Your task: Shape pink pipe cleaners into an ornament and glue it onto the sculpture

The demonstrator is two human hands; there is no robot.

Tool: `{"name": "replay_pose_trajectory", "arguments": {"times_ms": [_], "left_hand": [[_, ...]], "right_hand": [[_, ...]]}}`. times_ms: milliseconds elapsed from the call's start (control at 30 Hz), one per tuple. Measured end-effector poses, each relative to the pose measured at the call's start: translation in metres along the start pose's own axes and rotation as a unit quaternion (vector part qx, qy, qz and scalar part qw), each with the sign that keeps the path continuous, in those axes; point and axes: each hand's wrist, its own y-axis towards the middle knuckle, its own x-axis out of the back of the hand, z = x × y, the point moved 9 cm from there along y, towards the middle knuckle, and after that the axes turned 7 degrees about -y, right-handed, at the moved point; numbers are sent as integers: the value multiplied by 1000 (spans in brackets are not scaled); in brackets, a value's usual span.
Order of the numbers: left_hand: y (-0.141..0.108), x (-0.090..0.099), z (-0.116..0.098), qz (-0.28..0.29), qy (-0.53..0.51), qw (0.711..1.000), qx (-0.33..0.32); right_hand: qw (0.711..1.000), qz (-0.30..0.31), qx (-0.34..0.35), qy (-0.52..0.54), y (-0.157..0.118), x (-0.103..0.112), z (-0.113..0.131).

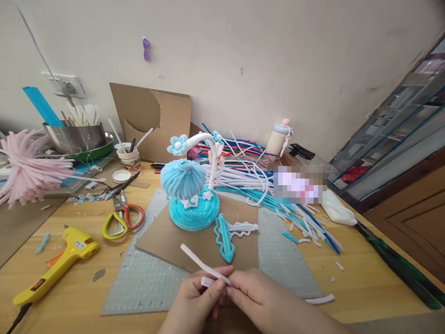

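Observation:
Both hands meet near the bottom centre, over the front edge of the cardboard sheet (167, 241). My left hand (200, 294) pinches pale pink fuzzy stems (200, 264) between thumb and fingers; one long end points up and left, and a short end shows beside the thumb. My right hand (255, 294) is closed on the same stems at their right end, touching the left fingertips. Just beyond the hands lie a blue zigzag-edged piece (224, 239) and a white one (243, 227). Behind them stands a blue lamp-like model (194, 208) with a white curved stem.
At left are a yellow glue gun (66, 260), scissors (123, 220) and a pink stem bundle (31, 167). A grey cutting mat (135, 283) lies under the cardboard. Many loose stems (239, 176), a bottle (278, 139) and a dark green-handled tool (399, 269) are at right.

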Motion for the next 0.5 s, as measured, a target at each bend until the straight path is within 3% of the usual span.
{"name": "replay_pose_trajectory", "arguments": {"times_ms": [100, 167, 333, 500], "left_hand": [[1, 4, -12, -24, -8, 999, -32], [0, 10, -25, -49, -29, 996, -70], [-12, 32, -68, -116, -96, 974, -168], [-29, 67, -93, -236, -180, 936, -191]], "right_hand": [[999, 6, 12, -43, 1, 3, 3], [994, -15, -19, -110, 3, 12, -4], [959, -110, -84, -248, 5, 55, -28], [949, -154, -108, -253, -3, 93, -59]]}}
